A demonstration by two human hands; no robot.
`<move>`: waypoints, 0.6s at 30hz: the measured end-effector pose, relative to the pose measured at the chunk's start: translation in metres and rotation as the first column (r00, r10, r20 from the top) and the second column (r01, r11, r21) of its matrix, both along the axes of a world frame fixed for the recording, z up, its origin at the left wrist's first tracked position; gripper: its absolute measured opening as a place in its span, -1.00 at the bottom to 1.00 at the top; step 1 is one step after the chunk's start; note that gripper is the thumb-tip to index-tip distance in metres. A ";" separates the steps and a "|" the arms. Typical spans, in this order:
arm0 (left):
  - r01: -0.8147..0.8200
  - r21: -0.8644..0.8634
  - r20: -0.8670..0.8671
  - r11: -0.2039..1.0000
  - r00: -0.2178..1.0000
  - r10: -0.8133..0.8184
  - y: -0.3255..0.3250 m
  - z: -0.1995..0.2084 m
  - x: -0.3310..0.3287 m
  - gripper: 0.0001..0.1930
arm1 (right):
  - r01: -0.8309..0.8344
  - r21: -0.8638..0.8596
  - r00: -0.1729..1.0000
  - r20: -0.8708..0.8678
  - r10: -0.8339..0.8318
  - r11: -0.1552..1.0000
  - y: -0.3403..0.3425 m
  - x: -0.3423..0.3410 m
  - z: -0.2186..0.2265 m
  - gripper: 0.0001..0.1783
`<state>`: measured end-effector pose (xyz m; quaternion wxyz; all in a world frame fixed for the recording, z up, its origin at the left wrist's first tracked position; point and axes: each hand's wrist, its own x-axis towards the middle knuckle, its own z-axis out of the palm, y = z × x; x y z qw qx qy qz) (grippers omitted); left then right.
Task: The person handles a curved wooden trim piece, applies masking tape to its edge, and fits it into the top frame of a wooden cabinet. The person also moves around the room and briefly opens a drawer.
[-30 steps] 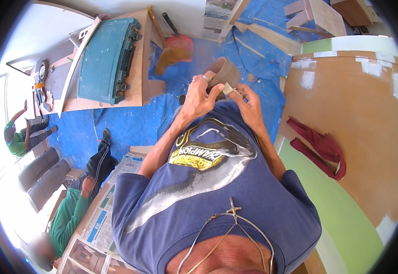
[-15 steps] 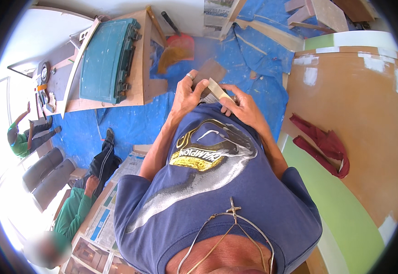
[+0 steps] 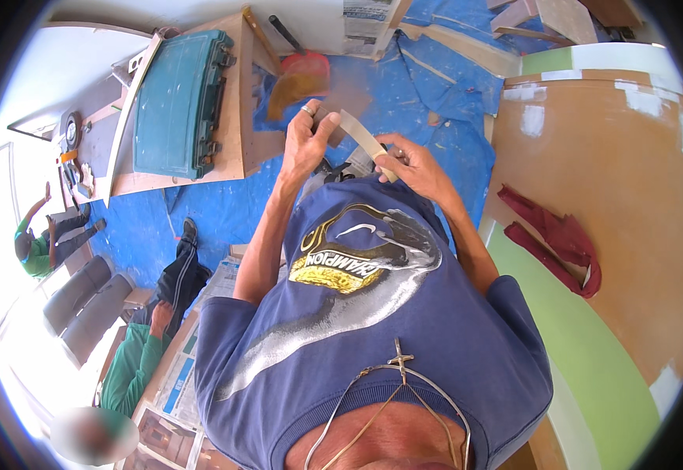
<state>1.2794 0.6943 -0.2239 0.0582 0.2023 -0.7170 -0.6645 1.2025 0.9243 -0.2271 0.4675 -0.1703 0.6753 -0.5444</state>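
Pale beige strip (image 3: 364, 136) is slung between both hands, just past the navy T-shirt (image 3: 435, 329). Right hand's (image 3: 416, 167) pinching the lower end; left hand's (image 3: 305, 146) thumb is on the upper end, can't tell its fingers' grip. Blue tarp (image 3: 232, 207) below.

Left grip (image 3: 305, 147) and right grip (image 3: 418, 168) pinch near each other, forearms (image 3: 268, 231) extended forward.

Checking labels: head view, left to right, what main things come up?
Teal hard plastic case, wearer's left hand, pale flat flexible strip, wearer's right hand, crumpled dark red cloth.
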 end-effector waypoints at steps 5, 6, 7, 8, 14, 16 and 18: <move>0.039 0.129 -0.007 0.991 0.999 -0.039 0.005 -0.001 -0.003 -0.78 | -0.005 0.060 0.994 -0.112 0.011 0.998 0.002 0.001 -0.018 -0.54; 0.049 0.159 -0.012 0.986 0.999 -0.047 0.008 -0.002 -0.002 -0.78 | -0.005 0.086 0.993 -0.118 0.015 0.996 0.002 0.000 -0.020 -0.55; 0.113 0.075 0.040 0.991 0.992 -0.116 0.008 -0.003 -0.002 -0.77 | -0.004 0.114 0.993 -0.121 0.018 0.993 0.004 0.000 -0.021 -0.56; 0.118 0.088 0.024 0.989 0.992 -0.121 0.010 -0.004 -0.002 -0.77 | -0.004 0.136 0.989 -0.146 0.024 0.991 0.005 0.000 -0.021 -0.55; 0.112 0.071 0.019 0.991 0.993 -0.114 0.003 -0.014 -0.013 -0.74 | 0.029 0.123 0.872 -0.489 0.035 0.992 0.013 0.002 -0.014 -0.62; 0.111 0.034 0.011 0.993 0.994 -0.112 0.001 -0.015 -0.018 -0.73 | 0.045 0.109 0.803 -0.595 0.029 0.993 0.010 0.003 -0.012 -0.66; 0.128 -0.019 0.011 0.992 0.992 -0.127 0.000 -0.014 -0.023 -0.72 | 0.018 0.081 0.816 -0.577 0.032 0.997 0.005 0.003 -0.012 -0.68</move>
